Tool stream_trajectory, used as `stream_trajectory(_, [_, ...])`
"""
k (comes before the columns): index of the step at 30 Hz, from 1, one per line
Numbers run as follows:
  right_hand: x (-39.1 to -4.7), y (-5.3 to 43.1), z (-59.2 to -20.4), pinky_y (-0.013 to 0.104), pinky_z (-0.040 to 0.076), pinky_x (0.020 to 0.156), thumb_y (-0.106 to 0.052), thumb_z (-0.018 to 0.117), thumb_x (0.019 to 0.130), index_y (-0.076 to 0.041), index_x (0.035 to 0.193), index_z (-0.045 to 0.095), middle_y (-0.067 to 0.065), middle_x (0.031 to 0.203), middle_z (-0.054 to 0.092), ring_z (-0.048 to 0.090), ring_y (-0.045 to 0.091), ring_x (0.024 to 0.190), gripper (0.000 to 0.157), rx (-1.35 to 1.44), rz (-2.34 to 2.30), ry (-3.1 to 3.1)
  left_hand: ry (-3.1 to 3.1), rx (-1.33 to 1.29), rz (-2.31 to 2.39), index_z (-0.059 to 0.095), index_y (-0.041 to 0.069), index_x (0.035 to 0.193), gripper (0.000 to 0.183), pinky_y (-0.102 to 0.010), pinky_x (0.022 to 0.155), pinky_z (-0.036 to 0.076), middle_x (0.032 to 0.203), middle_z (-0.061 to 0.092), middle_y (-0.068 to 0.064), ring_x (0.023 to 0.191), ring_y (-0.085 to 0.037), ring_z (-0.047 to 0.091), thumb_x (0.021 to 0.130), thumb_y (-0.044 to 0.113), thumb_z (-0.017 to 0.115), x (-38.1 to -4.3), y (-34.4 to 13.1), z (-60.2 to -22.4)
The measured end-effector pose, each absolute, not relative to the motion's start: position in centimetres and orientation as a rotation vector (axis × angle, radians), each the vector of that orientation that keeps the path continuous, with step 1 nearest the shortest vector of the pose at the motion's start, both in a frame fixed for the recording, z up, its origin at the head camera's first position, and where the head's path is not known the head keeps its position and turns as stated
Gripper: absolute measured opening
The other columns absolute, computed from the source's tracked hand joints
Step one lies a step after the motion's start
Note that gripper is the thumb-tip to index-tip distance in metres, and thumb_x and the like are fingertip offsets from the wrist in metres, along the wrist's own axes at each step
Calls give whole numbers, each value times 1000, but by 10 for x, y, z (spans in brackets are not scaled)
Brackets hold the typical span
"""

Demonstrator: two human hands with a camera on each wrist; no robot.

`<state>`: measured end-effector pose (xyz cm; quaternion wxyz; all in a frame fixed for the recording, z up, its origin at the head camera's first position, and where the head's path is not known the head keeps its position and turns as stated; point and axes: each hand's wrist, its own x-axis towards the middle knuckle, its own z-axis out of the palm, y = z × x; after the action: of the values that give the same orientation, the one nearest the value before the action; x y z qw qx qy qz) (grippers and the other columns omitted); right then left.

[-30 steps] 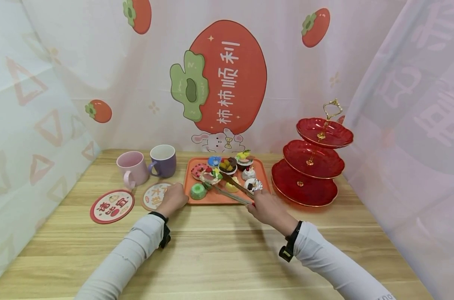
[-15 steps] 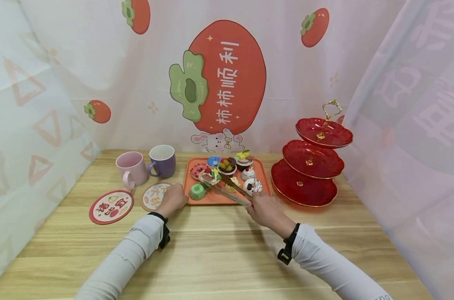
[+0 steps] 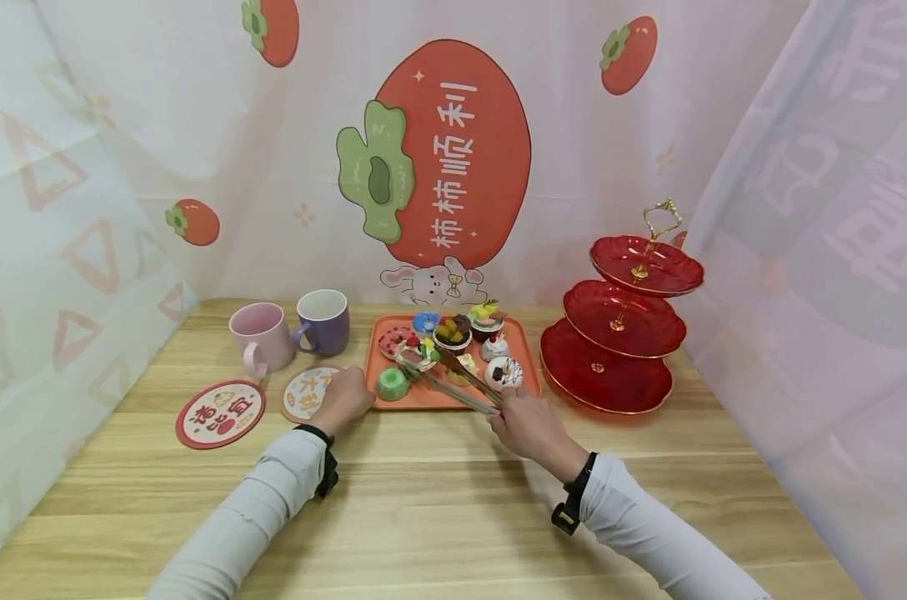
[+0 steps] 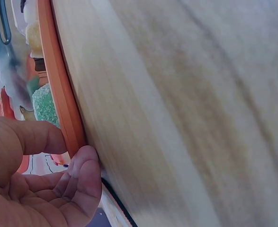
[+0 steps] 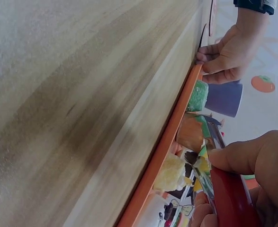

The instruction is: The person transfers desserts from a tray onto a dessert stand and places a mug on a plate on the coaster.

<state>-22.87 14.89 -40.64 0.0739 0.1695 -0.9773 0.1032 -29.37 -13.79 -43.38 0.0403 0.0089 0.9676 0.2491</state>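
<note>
Wood-grained surface [image 3: 438, 517] runs beneath everything. A red three-tier stand [image 3: 620, 379] rises right of the orange tray [image 3: 419, 401]. Red-handled tongs [image 5: 231, 194] reach from the tray's near edge over its left half. The right hand [image 3: 530, 425] clasps the tongs' handle; the left hand [image 3: 346, 398] pinches the tray's near-left corner. Left of the tray stand a pink mug [image 3: 269, 337] and a purple mug [image 3: 334, 331]. On the tray, a topped tart [image 3: 416, 355] lies at the tongs' tips; whether they grip it cannot be told.
</note>
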Motion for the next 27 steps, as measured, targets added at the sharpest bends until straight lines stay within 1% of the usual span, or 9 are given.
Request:
stream_trajectory(4, [-227, 149, -408, 37, 38, 49, -25, 66, 83, -7, 79, 53, 4, 69, 47, 49, 21, 58, 22, 534, 323, -2920, 2969, 20, 772, 45, 6, 62, 23, -30, 50, 32, 58, 37, -4, 53, -19, 39, 80, 2, 58, -292, -138, -433])
stream_trajectory(10, [-223, 151, -407, 35, 37, 49, -26, 68, 83, -7, 81, 55, 2, 70, 46, 45, 18, 56, 24, 542, 357, -2907, 2979, 48, 789, 42, 7, 62, 24, -30, 49, 31, 58, 35, -3, 52, -19, 38, 82, 2, 55, -292, -138, -436])
stream_trajectory(17, [-215, 161, -403, 32, 34, 47, -25, 69, 82, -8, 78, 51, 0, 67, 40, 41, 16, 53, 25, 536, 370, -2871, 2986, 48, 763, 43, 7, 62, 22, -31, 50, 33, 58, 38, -4, 53, -20, 39, 80, 2, 55, -295, -138, -436])
stream_trajectory(23, [-208, 171, -405, 30, 31, 46, -24, 71, 80, -10, 73, 48, -2, 63, 37, 37, 16, 53, 28, 545, 337, -2822, 2981, 51, 740, 49, 3, 67, 18, -33, 53, 36, 61, 45, -8, 57, -22, 43, 83, 6, 56, -296, -139, -435])
stream_trajectory(27, [-202, 179, -407, 31, 32, 48, -24, 72, 80, -8, 78, 52, -1, 66, 39, 38, 16, 58, 26, 523, 347, -2831, 2971, 55, 741, 50, 3, 67, 19, -34, 54, 36, 62, 46, -8, 57, -23, 44, 84, 7, 56, -297, -139, -437])
